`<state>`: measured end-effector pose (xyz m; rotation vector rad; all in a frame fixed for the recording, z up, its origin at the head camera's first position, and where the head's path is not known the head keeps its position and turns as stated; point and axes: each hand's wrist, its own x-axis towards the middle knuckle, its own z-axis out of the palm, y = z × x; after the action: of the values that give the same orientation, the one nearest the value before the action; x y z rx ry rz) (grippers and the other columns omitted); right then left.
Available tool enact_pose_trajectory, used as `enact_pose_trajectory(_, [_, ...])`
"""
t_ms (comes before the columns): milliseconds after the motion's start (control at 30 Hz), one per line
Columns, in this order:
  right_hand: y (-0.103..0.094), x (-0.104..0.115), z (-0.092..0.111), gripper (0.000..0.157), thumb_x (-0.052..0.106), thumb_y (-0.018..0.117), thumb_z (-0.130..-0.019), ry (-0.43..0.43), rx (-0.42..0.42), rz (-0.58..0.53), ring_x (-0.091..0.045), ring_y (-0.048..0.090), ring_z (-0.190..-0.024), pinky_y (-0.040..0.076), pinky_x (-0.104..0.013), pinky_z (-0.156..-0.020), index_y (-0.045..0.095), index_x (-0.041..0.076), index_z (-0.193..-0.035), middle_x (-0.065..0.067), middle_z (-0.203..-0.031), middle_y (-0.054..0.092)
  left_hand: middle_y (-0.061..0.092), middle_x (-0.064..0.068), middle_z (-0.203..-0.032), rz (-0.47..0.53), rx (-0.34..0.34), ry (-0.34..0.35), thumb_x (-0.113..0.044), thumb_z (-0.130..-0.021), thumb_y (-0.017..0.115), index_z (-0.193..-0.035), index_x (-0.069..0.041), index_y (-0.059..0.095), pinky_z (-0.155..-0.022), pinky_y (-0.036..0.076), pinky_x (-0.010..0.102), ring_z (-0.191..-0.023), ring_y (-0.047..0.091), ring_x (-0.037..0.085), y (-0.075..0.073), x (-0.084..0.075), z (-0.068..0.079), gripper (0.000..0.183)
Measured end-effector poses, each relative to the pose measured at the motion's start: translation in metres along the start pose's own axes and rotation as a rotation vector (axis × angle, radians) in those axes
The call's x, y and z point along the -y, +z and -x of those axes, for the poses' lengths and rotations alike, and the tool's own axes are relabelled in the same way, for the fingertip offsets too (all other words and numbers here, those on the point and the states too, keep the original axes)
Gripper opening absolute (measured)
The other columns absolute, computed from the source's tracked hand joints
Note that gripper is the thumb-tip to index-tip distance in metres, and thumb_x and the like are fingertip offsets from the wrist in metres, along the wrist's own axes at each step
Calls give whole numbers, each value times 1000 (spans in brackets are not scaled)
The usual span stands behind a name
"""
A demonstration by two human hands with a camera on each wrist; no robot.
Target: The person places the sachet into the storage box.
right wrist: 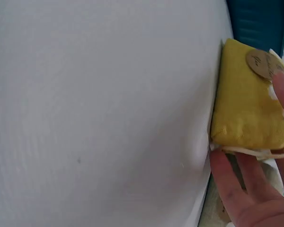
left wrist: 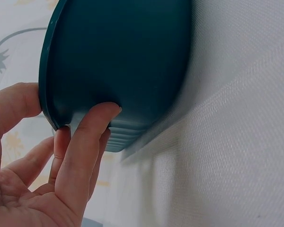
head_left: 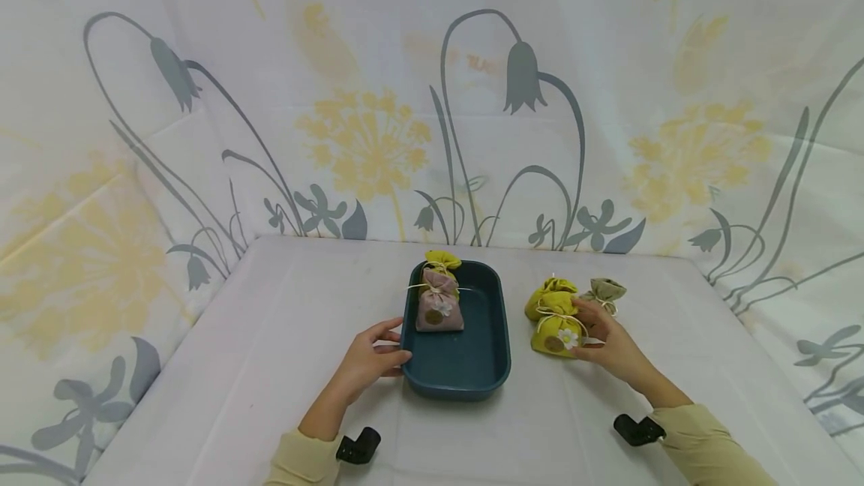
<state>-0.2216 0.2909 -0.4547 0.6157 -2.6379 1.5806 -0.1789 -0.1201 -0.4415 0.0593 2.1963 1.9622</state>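
Note:
A deep teal tray [head_left: 482, 351] stands on the white cloth. My left hand [head_left: 367, 358] grips its left side, thumb at the rim and fingers against the outer wall in the left wrist view. Inside the tray, a mauve drawstring sachet [head_left: 440, 317] leans in front of a yellow one [head_left: 442, 258]. To the right of the tray, my right hand [head_left: 610, 347] holds a yellow sachet [head_left: 550, 337] with a white flower and round brown tag. The right wrist view shows the thumb across this sachet's front [right wrist: 246, 104] and fingers by its tied neck.
Just behind the held sachet is another yellow sachet [head_left: 535, 302], partly hidden. A grey-green sachet [head_left: 606, 289] stands behind my right hand. A flower-printed curtain [head_left: 405, 133] rises at the table's far edge. Black wrist mounts [head_left: 359, 446] show below both hands.

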Motion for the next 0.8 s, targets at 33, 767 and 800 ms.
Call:
enact_pose_trajectory(33, [1,0,-1,81,-1,76,-73,2,0,-4,-16,55,-98,54,-31,-77,31,-1,-140,-28,-122,44,46,23,-114,-1,1,-2,1,-83,67,-139,1,39,-69,57,38,-96,61,25,0,0,0,63])
enact_pose_trajectory(767, [9,26,-8,68,8,84,-66,87,-160,185,-26,59,-87,50,-29,-71,50,3,-124,-16,-101,61,46,21,-113,33,27,19,1,-83,67,-139,2,38,-69,57,38,-92,61,21,-2,-1,1,63])
enact_pose_trajectory(800, [8,29,-8,68,7,84,-66,79,-160,185,-27,60,-88,50,-30,-72,49,3,-124,-16,-101,61,46,21,-113,34,27,20,1,-83,67,-139,2,38,-69,57,38,-92,61,21,-2,-1,1,63])
